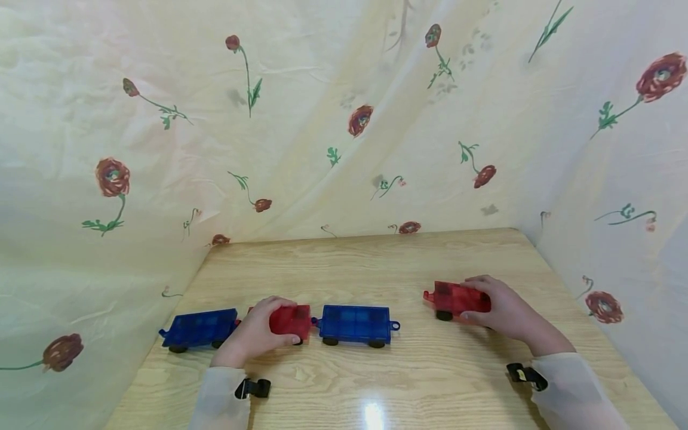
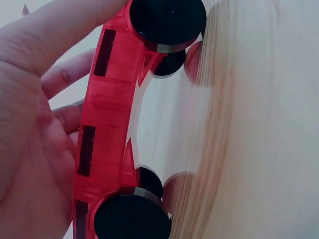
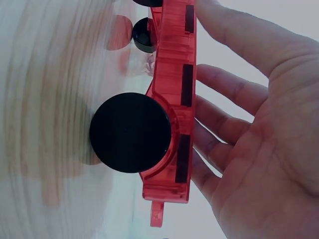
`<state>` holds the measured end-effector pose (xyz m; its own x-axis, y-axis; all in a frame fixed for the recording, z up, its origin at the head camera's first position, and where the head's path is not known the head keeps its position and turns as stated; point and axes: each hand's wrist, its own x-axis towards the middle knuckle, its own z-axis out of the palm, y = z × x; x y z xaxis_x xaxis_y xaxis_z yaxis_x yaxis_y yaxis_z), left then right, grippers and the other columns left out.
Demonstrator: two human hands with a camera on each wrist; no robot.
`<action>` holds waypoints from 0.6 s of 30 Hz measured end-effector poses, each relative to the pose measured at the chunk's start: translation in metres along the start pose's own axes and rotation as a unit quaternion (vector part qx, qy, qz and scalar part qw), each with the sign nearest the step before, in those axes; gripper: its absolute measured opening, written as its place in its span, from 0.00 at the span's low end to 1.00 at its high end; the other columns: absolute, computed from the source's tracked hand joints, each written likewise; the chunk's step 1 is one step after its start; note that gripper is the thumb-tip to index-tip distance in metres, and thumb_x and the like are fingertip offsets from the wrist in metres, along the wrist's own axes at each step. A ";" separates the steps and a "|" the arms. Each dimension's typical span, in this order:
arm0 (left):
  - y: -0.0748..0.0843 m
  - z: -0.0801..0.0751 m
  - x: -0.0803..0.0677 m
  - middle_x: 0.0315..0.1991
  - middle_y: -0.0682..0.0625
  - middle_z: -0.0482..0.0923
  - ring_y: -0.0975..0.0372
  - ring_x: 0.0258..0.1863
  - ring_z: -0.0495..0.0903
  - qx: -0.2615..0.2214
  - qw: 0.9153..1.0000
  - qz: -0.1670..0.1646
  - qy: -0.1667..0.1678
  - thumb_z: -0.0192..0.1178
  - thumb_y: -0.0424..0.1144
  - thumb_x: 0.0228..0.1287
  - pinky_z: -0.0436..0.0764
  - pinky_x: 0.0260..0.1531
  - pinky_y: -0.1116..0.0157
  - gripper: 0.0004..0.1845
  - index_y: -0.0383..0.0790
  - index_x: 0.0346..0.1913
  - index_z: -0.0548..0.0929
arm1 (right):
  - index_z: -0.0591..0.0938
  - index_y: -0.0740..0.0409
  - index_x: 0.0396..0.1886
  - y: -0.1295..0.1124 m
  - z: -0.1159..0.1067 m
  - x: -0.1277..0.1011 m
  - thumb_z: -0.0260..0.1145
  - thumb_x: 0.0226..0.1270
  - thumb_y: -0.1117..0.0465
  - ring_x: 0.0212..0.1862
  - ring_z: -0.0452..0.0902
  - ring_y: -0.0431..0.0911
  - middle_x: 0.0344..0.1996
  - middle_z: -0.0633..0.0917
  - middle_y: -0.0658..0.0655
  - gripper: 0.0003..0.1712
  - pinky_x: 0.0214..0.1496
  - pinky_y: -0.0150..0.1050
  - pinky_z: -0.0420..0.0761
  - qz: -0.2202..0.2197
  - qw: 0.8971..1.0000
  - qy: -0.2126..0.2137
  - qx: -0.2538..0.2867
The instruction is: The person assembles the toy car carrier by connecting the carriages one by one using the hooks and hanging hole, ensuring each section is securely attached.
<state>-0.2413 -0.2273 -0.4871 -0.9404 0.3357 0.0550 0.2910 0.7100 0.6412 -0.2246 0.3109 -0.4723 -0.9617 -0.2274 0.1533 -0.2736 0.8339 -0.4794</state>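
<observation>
Pale sleeves (image 1: pixel 220 400) lie at the bottom edge of the head view, each with a black wrist mount (image 1: pixel 262 388) at its cuff. Around them we see a light wood-grain worktop (image 1: pixel 349 382), with a bright spot of glare (image 1: pixel 373 415) towards its near side. Cream cloth (image 1: pixel 301 89) printed with red poppies hangs behind the worktop and along both sides, walling it in.

On the left, we see the left grip (image 1: pixel 252 331) holding the left red wagon (image 1: pixel 292 319), a translucent toy, with the thumb on its near side and the fingers on its far side. The hand covers much of that wagon's left half, so we can only say it seems joined to the left blue wagon (image 1: pixel 199 327) just beside it. At its right end it meets the middle blue wagon (image 1: pixel 356 322), roughly in line.

Well apart, to the right, the right grip (image 1: pixel 505 310) holds the right red wagon (image 1: pixel 457 298) near its right end, again between thumb and fingers. We find that wagon wheels down, slightly farther back than the middle blue wagon, its small red hook (image 1: pixel 427 295) pointing left, away from the palm.
</observation>
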 end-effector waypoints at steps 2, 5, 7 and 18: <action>0.000 0.000 0.000 0.57 0.61 0.70 0.57 0.54 0.72 -0.003 1.000 0.000 0.001 0.76 0.60 0.40 0.80 0.47 0.55 0.40 0.66 0.61 0.74 | 0.76 0.57 0.62 0.000 0.000 0.000 0.77 0.51 0.48 0.54 0.70 0.59 0.58 0.74 0.61 0.39 0.47 0.55 0.77 0.002 1.000 0.001 0.002; 0.000 0.002 0.000 0.58 0.63 0.69 0.59 0.55 0.71 -0.002 1.000 0.003 0.004 0.76 0.60 0.41 0.79 0.49 0.56 0.39 0.71 0.61 0.72 | 0.77 0.58 0.61 0.000 0.000 0.000 0.77 0.51 0.47 0.54 0.70 0.60 0.58 0.74 0.63 0.39 0.48 0.56 0.76 0.000 1.000 0.003 0.002; 0.001 0.003 0.001 0.58 0.65 0.68 0.60 0.56 0.71 -0.003 1.000 0.008 0.008 0.75 0.59 0.43 0.79 0.49 0.56 0.38 0.73 0.61 0.71 | 0.77 0.59 0.61 0.000 0.000 0.000 0.77 0.51 0.47 0.54 0.70 0.61 0.58 0.74 0.63 0.39 0.49 0.56 0.76 -0.001 1.000 0.005 -0.002; 0.017 0.009 0.005 0.60 0.67 0.67 0.61 0.60 0.70 0.015 0.997 0.070 0.033 0.73 0.58 0.48 0.76 0.53 0.53 0.36 0.67 0.63 0.72 | 0.78 0.58 0.60 0.000 0.001 0.001 0.77 0.52 0.49 0.55 0.69 0.61 0.57 0.75 0.64 0.36 0.50 0.59 0.75 0.007 1.000 -0.002 -0.023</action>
<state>-0.2399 -0.2081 -0.4830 -0.8995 0.3918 0.1934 0.4243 0.6774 0.6009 -0.2257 0.3103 -0.4737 -0.9654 -0.2180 0.1431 -0.2594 0.8594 -0.4407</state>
